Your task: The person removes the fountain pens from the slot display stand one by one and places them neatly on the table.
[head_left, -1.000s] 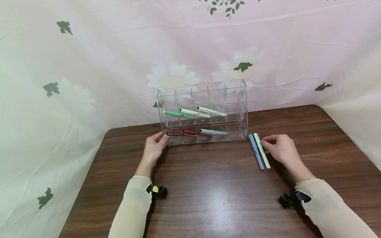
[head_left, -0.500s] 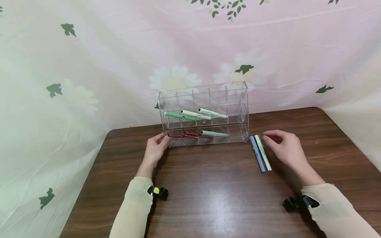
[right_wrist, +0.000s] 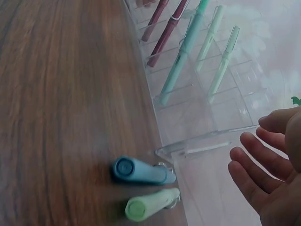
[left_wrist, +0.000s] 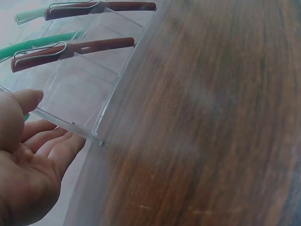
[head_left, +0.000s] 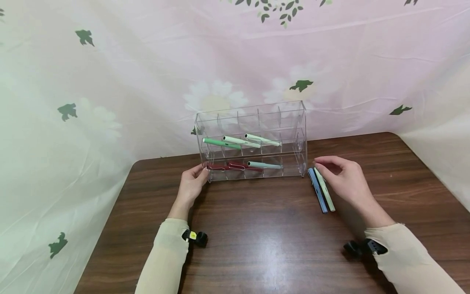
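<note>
My left hand grips the left side of a clear acrylic pen holder, thumb and fingers on either side of its side panel. To the right, my right hand hovers by the clip ends of two pens lying side by side: a blue pen and a light green pen. Its fingers are loosely bent and hold nothing; the right wrist view shows them apart from both pens. Two dark red pens and a light blue pen lean in the holder's lower row.
Higher in the holder lean a green pen and two pale green pens. The brown wooden table runs back to a floral cloth backdrop, close behind the holder.
My right hand drew back rightward from the light green pen, then came left over the pens' clip ends. Both loose pens stay on the table. My left hand keeps its grip on the holder.
</note>
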{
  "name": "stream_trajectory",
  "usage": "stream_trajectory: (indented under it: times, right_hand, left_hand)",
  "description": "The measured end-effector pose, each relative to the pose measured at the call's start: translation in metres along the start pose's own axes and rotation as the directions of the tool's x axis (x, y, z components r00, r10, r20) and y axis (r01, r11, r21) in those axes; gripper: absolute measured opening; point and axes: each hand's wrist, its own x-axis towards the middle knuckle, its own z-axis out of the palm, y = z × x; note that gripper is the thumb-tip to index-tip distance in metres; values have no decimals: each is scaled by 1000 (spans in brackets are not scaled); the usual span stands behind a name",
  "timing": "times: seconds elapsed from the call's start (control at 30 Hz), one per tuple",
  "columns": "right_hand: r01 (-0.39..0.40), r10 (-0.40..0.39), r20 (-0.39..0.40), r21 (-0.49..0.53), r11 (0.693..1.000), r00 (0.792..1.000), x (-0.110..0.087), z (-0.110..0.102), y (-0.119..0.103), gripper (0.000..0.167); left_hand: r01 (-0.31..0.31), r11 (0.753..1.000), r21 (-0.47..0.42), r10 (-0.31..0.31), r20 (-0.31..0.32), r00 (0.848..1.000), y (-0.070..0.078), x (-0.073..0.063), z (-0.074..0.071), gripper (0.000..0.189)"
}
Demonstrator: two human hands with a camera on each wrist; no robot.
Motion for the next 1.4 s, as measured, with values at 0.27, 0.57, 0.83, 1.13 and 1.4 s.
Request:
stream_trajectory:
  times: [0.27, 0.57, 0.83, 1.13, 1.4]
  right_hand:
    - [57, -56, -8, 62, 996, 998, 7, 11, -12, 18]
    - [103, -106, 31, 87, 991, 994, 14, 25, -25, 18]
    - [161, -165, 51, 78, 984, 985, 19, 38, -32, 21]
    - [179, -188, 122, 82, 980, 974, 25, 52, -37, 29]
    - [179, -193, 175, 93, 979, 966, 26, 62, -40, 35]
  left_hand:
    - [-4, 1000, -2, 4, -3, 1000, -1, 0, 0, 46]
    - [11, 1000, 5, -11, 3, 1000, 0, -1, -1, 47]
    - [9, 1000, 1, -9, 0, 1000, 0, -1, -1, 47]
    - [1, 1000, -8, -1, 0, 1000, 1, -1, 0, 46]
    - [4, 1000, -13, -4, 1, 1000, 0, 0, 0, 46]
